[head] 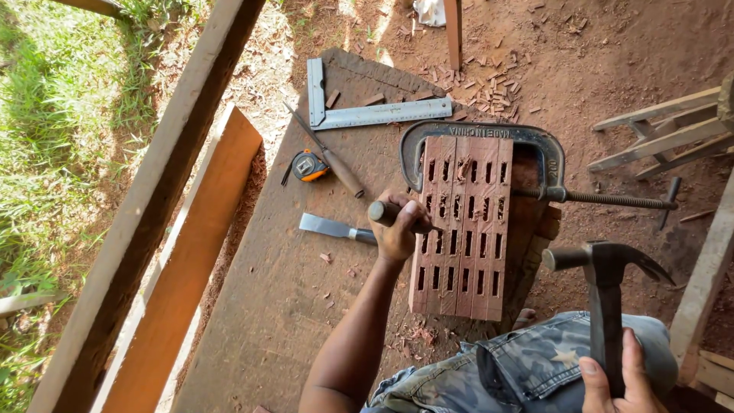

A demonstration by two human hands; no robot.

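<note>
bare arms, camouflage-patterned trousers [527,367] with star

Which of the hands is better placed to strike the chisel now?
Probably the right hand: it holds the claw hammer raised beside the slotted wood pieces. The left hand is busy holding the chisel against them.

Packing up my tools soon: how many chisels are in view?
3: one chisel in the left hand, a flat chisel lying beside that hand, a slim chisel near the tape measure.
</note>
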